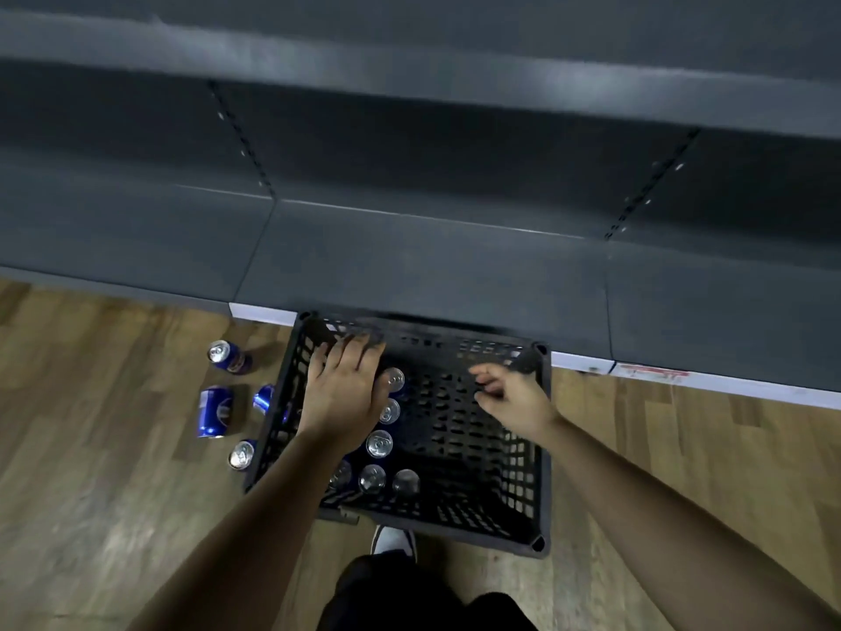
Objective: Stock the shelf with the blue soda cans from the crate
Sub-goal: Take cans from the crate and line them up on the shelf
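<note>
From where I stood, the person was bent over the crate (455,340), which sat on the floor (113,494) with its far wall right against the front edge of the bottom shelf (432,266). The shelf boards in sight held no cans, so I judged the stocking had hardly begun and this was the reaching-in step. The left hand (343,393) lay palm down over the crate's left side, fingers spread and fairly straight, pointing toward the far wall. It covered the cans beneath it, but I saw no fingers wrapped round one. The right hand (512,398) hung over the right half of the crate, fingers loosely curled, holding nothing. The cans (379,444) stood upright in a row along the crate's left side, silver tops showing, with a few more at the near wall. The right half showed only bare lattice. More blue cans, the floor cans (215,411), were outside, just left of the crate, at least one on its side. To my mind, the next move called for the left hand to drop and close round one upright can. It would then lift it straight out clear of the rim and set it standing on the shelf, while the right hand came across for another.
</note>
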`<action>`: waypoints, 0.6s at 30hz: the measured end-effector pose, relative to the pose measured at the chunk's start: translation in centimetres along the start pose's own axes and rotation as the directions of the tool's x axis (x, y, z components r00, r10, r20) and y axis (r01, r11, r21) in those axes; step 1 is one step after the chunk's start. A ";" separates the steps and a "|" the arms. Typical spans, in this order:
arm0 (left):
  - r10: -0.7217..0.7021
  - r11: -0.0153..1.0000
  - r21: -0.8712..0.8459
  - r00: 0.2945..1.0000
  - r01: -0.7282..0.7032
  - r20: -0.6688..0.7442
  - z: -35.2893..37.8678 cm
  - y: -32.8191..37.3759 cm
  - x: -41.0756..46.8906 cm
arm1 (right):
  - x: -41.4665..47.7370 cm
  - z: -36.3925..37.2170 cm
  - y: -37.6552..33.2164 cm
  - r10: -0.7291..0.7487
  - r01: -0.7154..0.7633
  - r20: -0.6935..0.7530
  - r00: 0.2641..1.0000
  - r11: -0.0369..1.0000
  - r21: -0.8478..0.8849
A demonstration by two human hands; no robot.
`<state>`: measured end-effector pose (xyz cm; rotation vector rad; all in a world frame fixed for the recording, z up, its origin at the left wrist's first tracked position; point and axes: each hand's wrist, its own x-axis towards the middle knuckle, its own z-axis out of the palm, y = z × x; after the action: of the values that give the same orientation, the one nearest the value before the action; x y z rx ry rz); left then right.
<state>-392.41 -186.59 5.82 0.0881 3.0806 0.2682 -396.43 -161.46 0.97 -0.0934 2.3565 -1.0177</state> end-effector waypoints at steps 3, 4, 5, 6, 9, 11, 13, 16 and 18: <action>-0.013 1.000 0.008 1.000 0.013 0.011 5.2 -1.7 -0.3 | 2.4 3.7 3.5 -0.008 0.010 0.063 0.998 0.999 -0.039; -0.018 1.000 0.014 1.000 0.018 0.009 7.1 -2.3 -0.4 | 3.2 5.1 4.8 -0.009 0.014 0.093 0.996 0.998 -0.057; -0.028 0.999 0.022 1.000 0.027 0.014 8.8 -2.7 -0.6 | 3.9 6.4 5.9 -0.014 0.024 0.125 0.992 0.997 -0.076; -0.030 0.999 0.033 0.999 0.029 0.011 10.5 -3.1 -0.8 | 4.6 7.6 7.0 -0.016 0.032 0.160 0.987 0.994 -0.103; -0.052 0.998 0.029 0.999 0.052 -0.005 14.6 -4.0 -1.5 | 6.1 11.0 9.7 -0.029 0.074 0.240 0.970 0.981 -0.180; -0.055 0.998 0.040 0.998 0.055 -0.013 16.9 -4.6 -2.0 | 6.8 13.0 11.1 -0.051 0.113 0.267 0.962 0.968 -0.224; -0.060 0.996 0.059 0.998 0.060 -0.014 18.8 -5.2 -2.3 | 7.4 14.7 12.1 -0.086 0.169 0.292 0.952 0.947 -0.273; -0.059 0.997 0.053 0.998 0.059 -0.007 21.0 -5.9 -2.7 | 8.2 16.9 13.4 -0.119 0.231 0.343 0.932 0.923 -0.307; -0.059 0.997 0.047 0.998 0.059 -0.002 21.9 -6.3 -3.1 | 8.8 18.0 13.9 -0.123 0.258 0.380 0.917 0.908 -0.330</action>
<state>-388.50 -189.22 -16.69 -0.0018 3.0840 0.1934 -392.19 -165.74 -22.68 -0.6176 2.2006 -0.5595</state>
